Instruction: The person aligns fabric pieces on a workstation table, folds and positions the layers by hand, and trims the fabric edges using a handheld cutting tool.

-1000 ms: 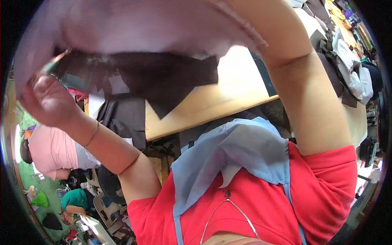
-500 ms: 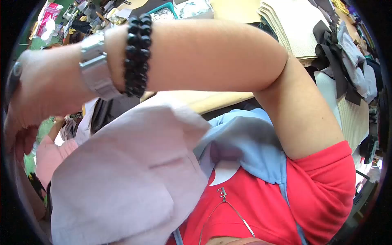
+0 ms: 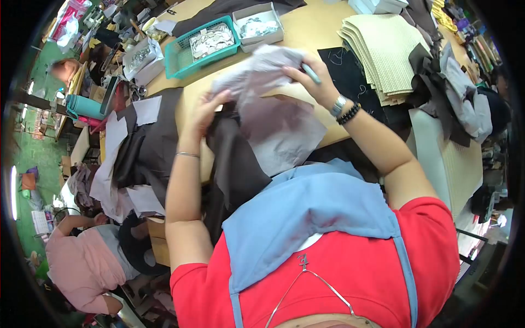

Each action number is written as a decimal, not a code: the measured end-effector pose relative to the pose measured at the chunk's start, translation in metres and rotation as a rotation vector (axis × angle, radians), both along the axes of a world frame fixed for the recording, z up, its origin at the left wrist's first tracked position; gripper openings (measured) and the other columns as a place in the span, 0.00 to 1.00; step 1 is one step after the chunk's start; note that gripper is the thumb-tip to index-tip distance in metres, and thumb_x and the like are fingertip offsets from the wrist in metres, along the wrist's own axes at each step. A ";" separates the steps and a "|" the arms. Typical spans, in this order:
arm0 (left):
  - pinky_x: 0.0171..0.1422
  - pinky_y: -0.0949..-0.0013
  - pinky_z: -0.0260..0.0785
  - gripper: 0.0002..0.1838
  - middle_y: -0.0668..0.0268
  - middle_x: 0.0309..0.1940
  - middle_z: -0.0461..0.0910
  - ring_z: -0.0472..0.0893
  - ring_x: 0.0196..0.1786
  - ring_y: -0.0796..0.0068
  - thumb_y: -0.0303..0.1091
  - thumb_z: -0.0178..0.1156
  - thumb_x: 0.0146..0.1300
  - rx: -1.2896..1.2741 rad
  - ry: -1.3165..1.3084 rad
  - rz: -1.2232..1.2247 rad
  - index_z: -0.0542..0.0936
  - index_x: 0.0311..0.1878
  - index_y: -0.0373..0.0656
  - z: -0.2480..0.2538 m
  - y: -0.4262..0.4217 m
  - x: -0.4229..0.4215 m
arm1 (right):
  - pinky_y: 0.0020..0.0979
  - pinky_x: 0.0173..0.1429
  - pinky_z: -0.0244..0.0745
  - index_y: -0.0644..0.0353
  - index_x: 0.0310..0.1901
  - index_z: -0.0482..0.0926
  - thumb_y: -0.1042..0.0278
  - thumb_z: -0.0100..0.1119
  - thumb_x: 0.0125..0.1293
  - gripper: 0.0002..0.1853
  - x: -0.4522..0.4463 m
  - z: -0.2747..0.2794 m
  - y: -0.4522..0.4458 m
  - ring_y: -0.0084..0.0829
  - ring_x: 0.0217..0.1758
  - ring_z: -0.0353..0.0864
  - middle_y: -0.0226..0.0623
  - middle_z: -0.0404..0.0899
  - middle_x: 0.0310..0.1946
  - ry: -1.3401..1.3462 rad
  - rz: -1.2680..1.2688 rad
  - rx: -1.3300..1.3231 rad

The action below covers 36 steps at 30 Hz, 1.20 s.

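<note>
A light grey-mauve piece of cloth [image 3: 284, 131] hangs bunched at the top between my two hands, over the table's near edge. My left hand [image 3: 206, 112] is closed on its left side, beside a dark brown cloth [image 3: 232, 158] that drapes down toward my lap. On the upper right edge, my right hand [image 3: 317, 82] pinches the same cloth between thumb and fingers. A small pale teal object [image 3: 311, 73] sticks out of that hand; its kind is not clear. A watch and black beads are on the right wrist.
A teal basket [image 3: 174, 57] of small white pieces stands beside a white box [image 3: 278, 34] on the table [image 3: 306, 27]. Stacked cream textured sheets [image 3: 383, 52] lie to the right. Dark and light fabric pieces [image 3: 156, 128] lie left. A co-worker in pink [image 3: 87, 262] is at lower left.
My right arm, stretched across to the far left before, is now back on the right. The light cloth has moved from close before me to the table edge, and my left hand shows clearly.
</note>
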<state>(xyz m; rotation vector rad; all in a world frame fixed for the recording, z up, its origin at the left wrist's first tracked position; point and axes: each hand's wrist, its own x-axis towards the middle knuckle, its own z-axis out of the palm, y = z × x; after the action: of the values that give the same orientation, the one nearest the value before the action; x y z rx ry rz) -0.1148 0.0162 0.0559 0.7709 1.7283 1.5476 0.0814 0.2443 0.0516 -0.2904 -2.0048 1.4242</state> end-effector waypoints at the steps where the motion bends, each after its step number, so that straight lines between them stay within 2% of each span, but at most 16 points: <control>1: 0.60 0.71 0.72 0.19 0.67 0.48 0.85 0.82 0.48 0.77 0.35 0.69 0.63 0.051 -0.196 0.023 0.82 0.56 0.39 -0.011 0.011 0.018 | 0.22 0.38 0.77 0.66 0.48 0.82 0.65 0.69 0.65 0.15 0.011 -0.013 0.002 0.18 0.34 0.80 0.29 0.82 0.34 -0.040 -0.004 -0.231; 4: 0.57 0.70 0.73 0.20 0.65 0.49 0.85 0.82 0.49 0.77 0.36 0.70 0.62 0.032 0.025 -0.241 0.82 0.55 0.38 -0.046 0.027 0.030 | 0.22 0.42 0.77 0.66 0.49 0.81 0.66 0.69 0.65 0.16 0.028 -0.047 0.011 0.17 0.37 0.80 0.29 0.82 0.37 -0.067 -0.081 -0.541; 8: 0.56 0.70 0.73 0.22 0.66 0.47 0.84 0.81 0.48 0.77 0.40 0.71 0.62 -0.102 0.070 -0.239 0.82 0.54 0.34 -0.038 0.034 0.041 | 0.21 0.46 0.76 0.65 0.53 0.81 0.67 0.67 0.66 0.17 0.034 -0.060 0.008 0.16 0.40 0.80 0.29 0.84 0.41 0.134 -0.187 -0.188; 12: 0.55 0.70 0.74 0.18 0.66 0.45 0.85 0.81 0.47 0.77 0.38 0.69 0.65 0.003 0.141 -0.203 0.82 0.52 0.35 -0.028 0.029 0.057 | 0.23 0.45 0.79 0.59 0.50 0.82 0.66 0.68 0.67 0.13 0.027 -0.025 0.023 0.17 0.41 0.82 0.29 0.85 0.42 0.131 -0.119 -0.758; 16: 0.52 0.71 0.75 0.15 0.65 0.42 0.86 0.83 0.44 0.78 0.34 0.68 0.65 0.218 0.090 -0.065 0.83 0.51 0.35 -0.001 0.026 0.065 | 0.24 0.46 0.81 0.62 0.49 0.81 0.69 0.71 0.64 0.14 0.015 0.018 0.034 0.21 0.42 0.83 0.31 0.85 0.43 0.422 -0.058 -0.584; 18: 0.50 0.72 0.76 0.15 0.66 0.41 0.86 0.83 0.41 0.80 0.33 0.69 0.64 0.102 0.111 0.018 0.83 0.50 0.34 -0.012 0.033 0.043 | 0.23 0.48 0.78 0.63 0.49 0.82 0.70 0.71 0.62 0.14 0.016 0.013 0.049 0.21 0.44 0.83 0.33 0.85 0.44 0.292 -0.096 -0.420; 20: 0.50 0.70 0.76 0.19 0.63 0.39 0.87 0.85 0.41 0.74 0.41 0.72 0.60 -0.002 0.077 0.012 0.84 0.46 0.34 -0.031 0.043 0.034 | 0.24 0.49 0.77 0.64 0.48 0.83 0.71 0.71 0.62 0.14 0.014 -0.014 0.071 0.21 0.45 0.83 0.34 0.85 0.44 0.060 -0.183 -0.197; 21: 0.49 0.67 0.75 0.21 0.61 0.39 0.86 0.85 0.40 0.69 0.45 0.71 0.58 -0.262 0.366 -0.014 0.84 0.43 0.34 -0.038 0.046 0.028 | 0.24 0.50 0.77 0.65 0.47 0.83 0.70 0.72 0.61 0.14 0.014 -0.034 0.082 0.24 0.46 0.84 0.37 0.85 0.43 -0.083 -0.289 -0.150; 22: 0.48 0.65 0.75 0.24 0.58 0.38 0.85 0.84 0.40 0.63 0.50 0.71 0.56 -0.524 0.653 -0.038 0.84 0.41 0.35 -0.046 0.049 0.023 | 0.27 0.51 0.78 0.66 0.50 0.81 0.68 0.72 0.61 0.18 0.014 -0.053 0.089 0.29 0.47 0.84 0.39 0.85 0.43 -0.005 -0.399 0.205; 23: 0.46 0.59 0.73 0.26 0.55 0.37 0.82 0.82 0.41 0.53 0.54 0.69 0.53 -0.406 0.728 0.082 0.83 0.36 0.35 -0.054 0.051 0.031 | 0.29 0.53 0.78 0.65 0.52 0.81 0.69 0.72 0.61 0.19 0.012 -0.058 0.085 0.31 0.49 0.83 0.40 0.84 0.44 0.006 -0.493 0.130; 24: 0.44 0.57 0.72 0.23 0.56 0.36 0.82 0.82 0.40 0.54 0.52 0.68 0.55 -0.390 0.735 0.080 0.83 0.35 0.36 -0.060 0.055 0.032 | 0.30 0.54 0.77 0.65 0.53 0.80 0.69 0.72 0.61 0.20 0.012 -0.065 0.079 0.32 0.50 0.83 0.41 0.84 0.44 0.013 -0.584 0.053; 26: 0.45 0.55 0.72 0.23 0.54 0.32 0.81 0.81 0.39 0.51 0.52 0.68 0.53 -0.346 0.730 0.112 0.82 0.34 0.37 -0.064 0.056 0.040 | 0.32 0.56 0.76 0.63 0.48 0.78 0.70 0.73 0.59 0.17 0.021 -0.061 0.062 0.33 0.53 0.82 0.41 0.84 0.46 0.099 -0.436 0.131; 29: 0.41 0.63 0.73 0.16 0.62 0.28 0.82 0.82 0.34 0.64 0.44 0.68 0.59 -0.298 0.798 0.163 0.83 0.36 0.38 -0.074 0.053 0.045 | 0.34 0.56 0.76 0.61 0.41 0.76 0.70 0.73 0.58 0.14 0.040 -0.047 0.017 0.37 0.52 0.82 0.42 0.84 0.47 0.027 -0.070 0.242; 31: 0.38 0.70 0.71 0.10 0.70 0.28 0.81 0.79 0.32 0.77 0.36 0.66 0.63 0.022 0.407 0.206 0.83 0.37 0.38 -0.083 0.052 0.051 | 0.37 0.55 0.76 0.59 0.39 0.76 0.66 0.70 0.61 0.12 0.049 -0.033 -0.003 0.44 0.50 0.83 0.45 0.84 0.48 -0.073 0.164 0.398; 33: 0.36 0.81 0.66 0.04 0.78 0.31 0.80 0.72 0.33 0.91 0.26 0.61 0.69 0.264 0.177 0.228 0.83 0.41 0.36 -0.090 0.046 0.055 | 0.36 0.54 0.76 0.60 0.39 0.76 0.63 0.67 0.64 0.11 0.045 -0.045 -0.005 0.45 0.51 0.83 0.46 0.83 0.49 -0.087 0.098 0.332; 36: 0.34 0.79 0.66 0.05 0.78 0.29 0.79 0.73 0.31 0.90 0.29 0.63 0.68 0.255 0.153 0.322 0.82 0.38 0.37 -0.086 0.032 0.067 | 0.47 0.61 0.70 0.59 0.42 0.77 0.54 0.60 0.70 0.15 0.033 -0.053 0.005 0.44 0.53 0.82 0.43 0.83 0.53 -0.252 0.049 0.318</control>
<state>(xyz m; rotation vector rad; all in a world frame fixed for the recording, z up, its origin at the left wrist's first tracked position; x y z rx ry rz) -0.0475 0.0484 -0.0306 0.7799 1.8570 2.0015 0.1141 0.2493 -0.0012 -0.2928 -2.4192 1.1165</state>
